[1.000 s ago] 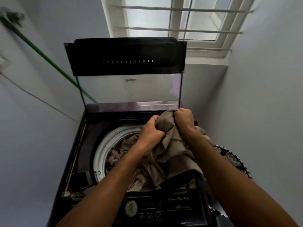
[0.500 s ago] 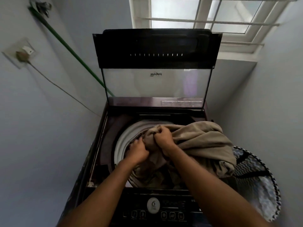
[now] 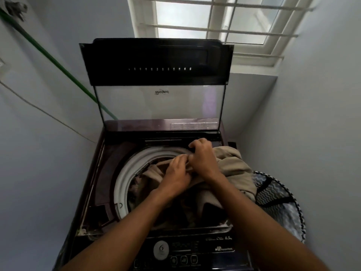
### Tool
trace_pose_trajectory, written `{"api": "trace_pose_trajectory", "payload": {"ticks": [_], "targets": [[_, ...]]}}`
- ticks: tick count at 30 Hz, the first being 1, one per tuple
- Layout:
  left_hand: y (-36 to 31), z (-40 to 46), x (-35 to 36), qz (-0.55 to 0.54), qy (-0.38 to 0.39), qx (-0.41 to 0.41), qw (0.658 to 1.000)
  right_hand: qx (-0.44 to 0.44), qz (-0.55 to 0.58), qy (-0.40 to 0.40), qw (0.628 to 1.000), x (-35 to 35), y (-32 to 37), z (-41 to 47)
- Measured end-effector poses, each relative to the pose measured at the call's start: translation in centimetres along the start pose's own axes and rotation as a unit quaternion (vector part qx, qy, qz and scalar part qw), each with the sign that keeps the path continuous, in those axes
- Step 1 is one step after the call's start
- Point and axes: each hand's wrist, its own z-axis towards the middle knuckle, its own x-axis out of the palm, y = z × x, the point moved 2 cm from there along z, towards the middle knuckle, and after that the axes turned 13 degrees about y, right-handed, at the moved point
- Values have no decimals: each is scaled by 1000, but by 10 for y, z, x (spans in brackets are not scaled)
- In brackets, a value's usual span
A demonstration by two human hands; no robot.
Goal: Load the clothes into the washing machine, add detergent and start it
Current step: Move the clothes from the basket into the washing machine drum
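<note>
1 head-worn view, looking down.
It faces forward over the open washing machine (image 3: pixel 156 173), close above both forearms, window (image 3: pixel 214 26) ahead.

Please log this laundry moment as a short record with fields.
machine: top-loader, lid up
drum: white rim, clothes inside
cloth: beige, partly in drum, partly over the right edge
left hand: on cloth, fingers curled
right hand: grips cloth
basket: patterned, right of machine
detergent: none visible

Home laundry nook: top-load washing machine (image 3: pixel 93 192), barred window (image 3: pixel 214 26).
</note>
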Motion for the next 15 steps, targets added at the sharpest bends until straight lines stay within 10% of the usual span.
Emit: {"api": "trace_pose_trajectory", "payload": {"ticks": [9, 15], "targets": [[-73, 46, 72, 95, 218, 25, 971, 276, -6, -1, 961, -31, -113, -38], [-68, 59, 101, 105, 286, -31, 952, 281, 80, -31, 956, -18, -136, -55]]}}
